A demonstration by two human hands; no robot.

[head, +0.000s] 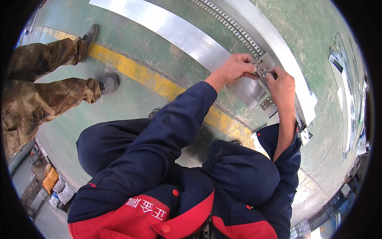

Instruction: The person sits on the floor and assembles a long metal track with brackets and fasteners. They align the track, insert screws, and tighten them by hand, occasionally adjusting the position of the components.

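Observation:
My left hand (240, 68) pinches the left edge of a small drilled metal plate (265, 61), thumb and fingers close together. Curled against the plate's near right side is my right hand (282, 83); its fingertips press there, and whatever small part lies between them is hidden. The plate sits at the end of a double run of roller chain (235, 27), over a long metal channel (253, 21). Below my hands lies a second metal plate with holes (268, 106), partly behind my right wrist. A shorter length of chain (299, 121) shows beyond that forearm.
A long flat metal strip (167, 25) lies left of the channel on the green floor. Another person's legs in camouflage trousers (56, 92) stand at left, near a yellow floor line (134, 70). Metal strips and sheets (346, 98) are piled at right.

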